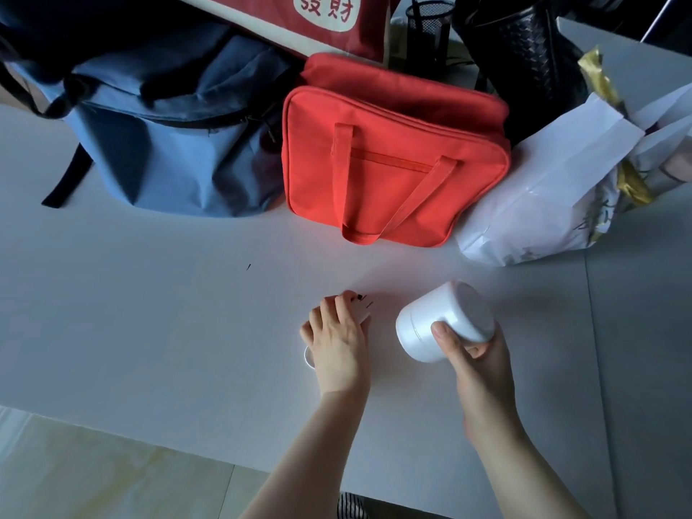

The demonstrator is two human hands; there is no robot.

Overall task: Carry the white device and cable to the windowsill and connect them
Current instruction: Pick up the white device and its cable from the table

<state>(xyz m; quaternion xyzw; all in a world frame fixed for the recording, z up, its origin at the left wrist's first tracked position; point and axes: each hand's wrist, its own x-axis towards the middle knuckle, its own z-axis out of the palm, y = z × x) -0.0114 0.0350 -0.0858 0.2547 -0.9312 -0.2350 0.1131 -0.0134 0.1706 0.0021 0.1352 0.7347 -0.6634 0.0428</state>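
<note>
The right hand (473, 354) has a closed grip on the white device (445, 322), a short round body tilted so its flat end faces up and away from the person. The thumb (443, 333) presses on the near side of the device, and the other fingers curl under its lower right edge, so the device sits at the top of the grip, above the palm and over the white surface (149, 312); whether it touches the surface cannot be told.

Just beside it, the left hand (339, 339) lies palm down on the surface, its fingers bent over the white cable (310, 357). A small loop of the cable shows at the hand's left edge and a pale piece shows beside the fingers at the right. Whether this grip has closed on the cable cannot be told.

Farther back on the surface stand a blue backpack (168, 144), a red bag (393, 170) and a white plastic bag (543, 196), all well apart from both hands.
</note>
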